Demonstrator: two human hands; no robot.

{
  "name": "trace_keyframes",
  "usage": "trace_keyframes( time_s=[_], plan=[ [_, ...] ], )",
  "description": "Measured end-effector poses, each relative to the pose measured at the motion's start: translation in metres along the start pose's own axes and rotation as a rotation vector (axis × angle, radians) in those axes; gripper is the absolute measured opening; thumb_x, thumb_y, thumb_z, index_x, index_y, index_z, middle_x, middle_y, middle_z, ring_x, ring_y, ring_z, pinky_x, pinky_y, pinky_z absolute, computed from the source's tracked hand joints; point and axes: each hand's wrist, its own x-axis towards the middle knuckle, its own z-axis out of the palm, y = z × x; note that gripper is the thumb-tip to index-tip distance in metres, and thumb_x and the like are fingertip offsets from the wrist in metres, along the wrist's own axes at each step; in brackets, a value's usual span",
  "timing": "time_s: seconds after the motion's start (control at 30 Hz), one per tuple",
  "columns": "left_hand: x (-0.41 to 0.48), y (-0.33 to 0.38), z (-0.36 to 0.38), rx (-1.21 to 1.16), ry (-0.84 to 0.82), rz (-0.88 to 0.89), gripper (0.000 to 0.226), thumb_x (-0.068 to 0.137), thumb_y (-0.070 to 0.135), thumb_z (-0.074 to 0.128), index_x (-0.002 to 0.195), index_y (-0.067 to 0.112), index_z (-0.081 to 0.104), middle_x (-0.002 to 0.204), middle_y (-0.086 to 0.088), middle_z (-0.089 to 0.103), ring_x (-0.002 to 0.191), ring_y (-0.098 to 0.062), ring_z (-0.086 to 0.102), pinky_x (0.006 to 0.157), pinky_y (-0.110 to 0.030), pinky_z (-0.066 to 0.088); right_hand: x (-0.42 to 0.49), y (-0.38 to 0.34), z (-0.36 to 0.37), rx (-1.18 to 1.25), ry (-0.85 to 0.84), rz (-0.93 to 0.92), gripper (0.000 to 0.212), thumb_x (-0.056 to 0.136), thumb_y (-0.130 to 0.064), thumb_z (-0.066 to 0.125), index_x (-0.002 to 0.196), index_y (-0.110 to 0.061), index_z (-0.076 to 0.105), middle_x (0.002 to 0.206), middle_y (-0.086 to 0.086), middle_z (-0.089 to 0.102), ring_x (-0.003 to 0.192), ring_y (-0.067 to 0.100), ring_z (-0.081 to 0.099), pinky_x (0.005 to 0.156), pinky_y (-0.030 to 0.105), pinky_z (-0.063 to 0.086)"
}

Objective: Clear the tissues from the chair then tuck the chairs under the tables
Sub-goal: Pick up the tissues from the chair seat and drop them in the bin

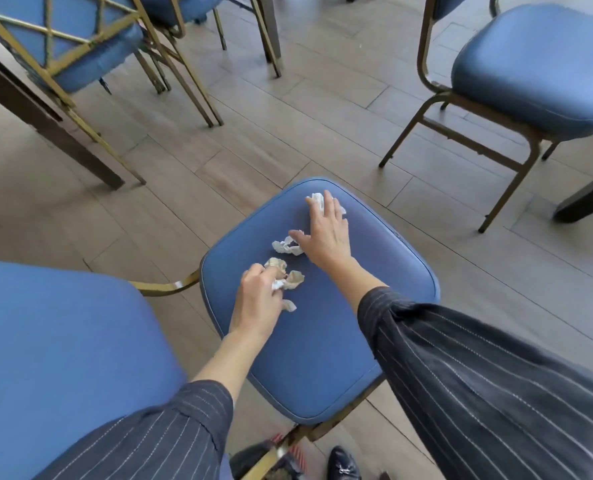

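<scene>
A blue padded chair seat (pixel 323 341) with a gold frame fills the middle of the view. Several crumpled white tissues lie on it. My left hand (pixel 257 303) is closed around tissues (pixel 284 284) near the seat's left side; one piece (pixel 290 305) sticks out under the fingers. My right hand (pixel 324 233) lies flat with fingers spread over the far part of the seat. Its fingertips touch a tissue (pixel 317 199) near the front edge, and another crumpled tissue (pixel 284 247) lies beside its thumb.
A second blue seat (pixel 63 358) sits close on the left. Another blue chair (pixel 537 71) stands at the right, more chairs (pixel 80 53) and a dark table leg (pixel 45 123) at the upper left. A dark table foot (pixel 586 199) shows at the right. My shoe (pixel 342 462) is below.
</scene>
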Motion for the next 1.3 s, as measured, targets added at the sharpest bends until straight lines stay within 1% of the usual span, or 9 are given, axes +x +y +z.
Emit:
trace_keyframes(
  time_s=[0.2, 0.33, 0.43, 0.53, 0.73, 0.97, 1.1, 1.2, 1.3],
  plan=[
    [-0.010, -0.004, -0.004, -0.007, 0.040, -0.006, 0.023, 0.083, -0.001, 0.059, 0.104, 0.007, 0.065, 0.094, -0.001, 0.048, 0.082, -0.018, 0.051, 0.068, -0.017, 0.036, -0.050, 0.012, 0.036, -0.130, 0.005, -0.297, 0.020, 0.074, -0.012, 0.070, 0.093, -0.014, 0.066, 0.113, 0.013, 0.057, 0.098, 0.037, 0.052, 0.074, 0.045, 0.050],
    [-0.025, -0.008, 0.013, -0.097, 0.022, -0.072, 0.027, 0.082, 0.003, 0.064, 0.109, 0.009, 0.065, 0.120, -0.006, 0.047, 0.100, -0.022, 0.054, 0.080, -0.016, 0.038, -0.089, 0.043, 0.036, -0.165, 0.125, -0.328, 0.022, 0.074, 0.005, 0.060, 0.087, -0.012, 0.055, 0.103, 0.014, 0.057, 0.074, 0.027, 0.041, 0.066, 0.033, 0.042],
    [-0.037, -0.012, 0.030, -0.089, -0.003, -0.210, 0.030, 0.083, 0.004, 0.063, 0.112, 0.011, 0.063, 0.133, -0.012, 0.037, 0.114, -0.028, 0.048, 0.091, -0.023, 0.040, -0.098, 0.051, 0.023, -0.163, 0.089, -0.301, 0.029, 0.073, 0.015, 0.052, 0.090, -0.008, 0.053, 0.101, 0.012, 0.051, 0.077, 0.025, 0.037, 0.065, 0.035, 0.045],
    [-0.050, -0.005, 0.037, -0.063, 0.002, -0.311, 0.024, 0.088, 0.004, 0.057, 0.110, 0.008, 0.064, 0.114, -0.011, 0.045, 0.099, -0.030, 0.054, 0.080, -0.027, 0.044, -0.097, 0.047, 0.012, -0.056, 0.022, -0.174, 0.025, 0.080, 0.013, 0.045, 0.094, -0.006, 0.054, 0.103, 0.011, 0.044, 0.088, 0.026, 0.039, 0.067, 0.036, 0.047],
    [-0.059, 0.010, 0.028, -0.092, -0.007, -0.179, 0.023, 0.084, -0.002, 0.058, 0.105, 0.005, 0.066, 0.103, -0.011, 0.057, 0.095, -0.028, 0.055, 0.078, -0.039, 0.055, -0.108, 0.033, 0.000, 0.067, 0.071, -0.026, 0.015, 0.084, 0.010, 0.050, 0.089, -0.002, 0.058, 0.088, 0.004, 0.043, 0.087, 0.024, 0.038, 0.065, 0.032, 0.038],
    [-0.053, 0.036, -0.010, -0.212, 0.066, -0.079, 0.025, 0.086, -0.007, 0.054, 0.106, 0.006, 0.062, 0.107, -0.008, 0.052, 0.090, -0.023, 0.060, 0.067, -0.033, 0.060, -0.123, -0.008, -0.042, 0.181, 0.167, 0.113, 0.017, 0.089, 0.006, 0.044, 0.094, -0.002, 0.058, 0.091, 0.010, 0.056, 0.090, 0.024, 0.036, 0.068, 0.039, 0.046],
    [-0.086, 0.056, -0.022, -0.303, 0.149, -0.099, 0.024, 0.086, -0.009, 0.052, 0.105, 0.001, 0.063, 0.103, -0.004, 0.050, 0.092, -0.018, 0.048, 0.058, -0.007, 0.051, -0.146, -0.039, -0.052, 0.232, 0.215, 0.217, 0.022, 0.090, 0.003, 0.038, 0.096, -0.005, 0.058, 0.094, 0.007, 0.056, 0.096, 0.025, 0.035, 0.067, 0.035, 0.041],
    [-0.131, 0.048, -0.017, -0.334, 0.170, -0.160, 0.018, 0.086, -0.003, 0.050, 0.093, 0.006, 0.064, 0.093, -0.001, 0.051, 0.088, -0.020, 0.048, 0.070, -0.026, 0.050, -0.184, -0.054, -0.041, 0.200, 0.225, 0.314, 0.028, 0.088, 0.006, 0.037, 0.101, -0.005, 0.058, 0.099, 0.009, 0.058, 0.097, 0.027, 0.035, 0.067, 0.033, 0.036],
    [-0.190, 0.037, -0.008, -0.395, 0.094, -0.185, 0.013, 0.088, 0.004, 0.049, 0.089, 0.003, 0.062, 0.091, -0.010, 0.057, 0.083, -0.023, 0.052, 0.069, -0.022, 0.039, -0.235, -0.065, -0.022, 0.171, 0.263, 0.436, 0.032, 0.091, 0.003, 0.031, 0.104, -0.006, 0.059, 0.103, 0.014, 0.059, 0.092, 0.028, 0.037, 0.069, 0.033, 0.033]
  ],
)
